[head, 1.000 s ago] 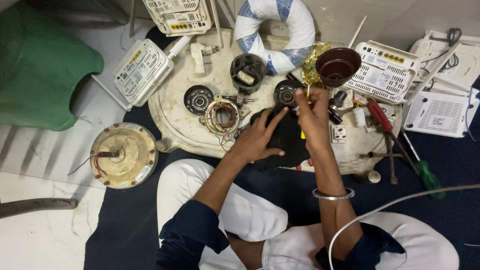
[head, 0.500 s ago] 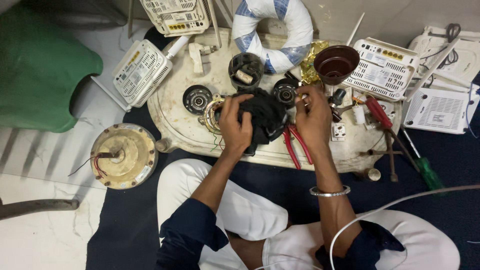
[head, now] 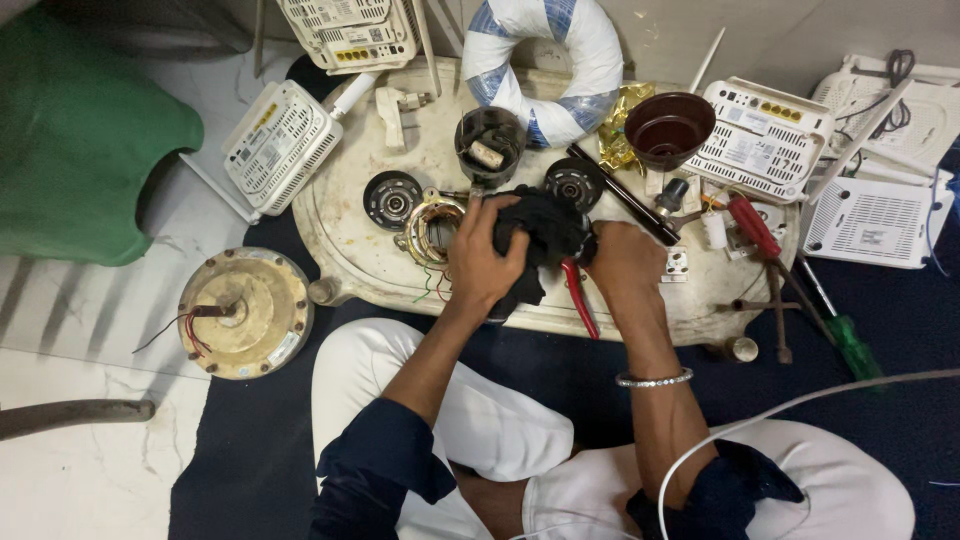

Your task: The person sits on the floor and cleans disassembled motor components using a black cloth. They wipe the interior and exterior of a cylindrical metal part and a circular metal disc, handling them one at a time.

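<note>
At the middle of the cream oval tray (head: 350, 250), I am gripping a crumpled black cloth (head: 535, 235) with my left hand (head: 485, 255) and right hand (head: 625, 262) clenched around it. Wiping appears underway; the disassembled copper-wound motor ring (head: 430, 228) is lying unassembled left of the cloth.

Low cream tabletop (head: 350, 250), scuffed, sits on a dark blue mat (head: 250, 470).
On it: two round black bearing caps (head: 392, 198), copper-wound stator ring (head: 432, 228), black cup (head: 490, 145) with a small part inside, brown bowl (head: 668, 128), crumpled gold foil (head: 615, 135), red-handled screwdriver (head: 752, 226).
Blue-and-white taped ring (head: 545, 60) at the far edge.
White routers (head: 275, 148) ringed around the top.
Round fan motor housing (head: 245, 312) on the floor, wires trailing.
Green plastic stool (head: 85, 140) far left.
Green-handled screwdriver (head: 845, 335) on the mat.
</note>
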